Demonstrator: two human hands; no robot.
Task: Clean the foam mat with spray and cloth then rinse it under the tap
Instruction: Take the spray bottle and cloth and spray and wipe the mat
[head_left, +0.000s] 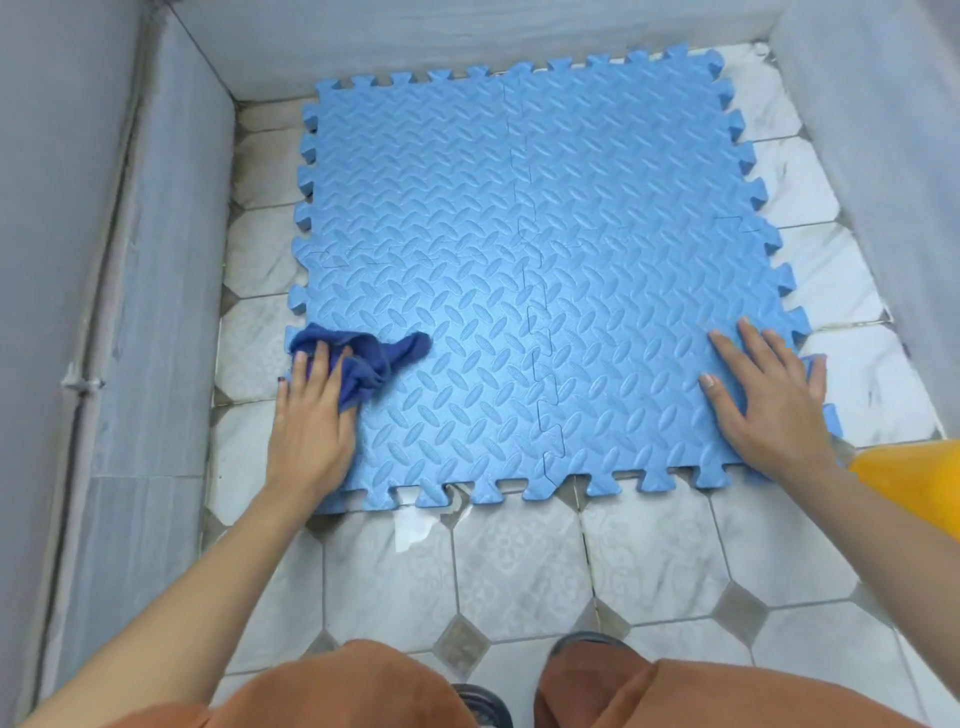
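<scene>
A blue foam mat (519, 270), made of interlocking puzzle tiles with a ridged pattern, lies flat on the tiled floor. My left hand (311, 421) presses a dark blue cloth (363, 358) onto the mat's near left edge, fingers over the cloth. My right hand (769, 395) rests flat with fingers spread on the mat's near right corner and holds nothing. No spray bottle or tap is in view.
Grey walls (130, 260) close in the floor on the left, back and right. White patterned floor tiles (519, 561) show around the mat, with a wet patch near its front edge. A yellow object (914, 478) sits at the right edge. My knees are at the bottom.
</scene>
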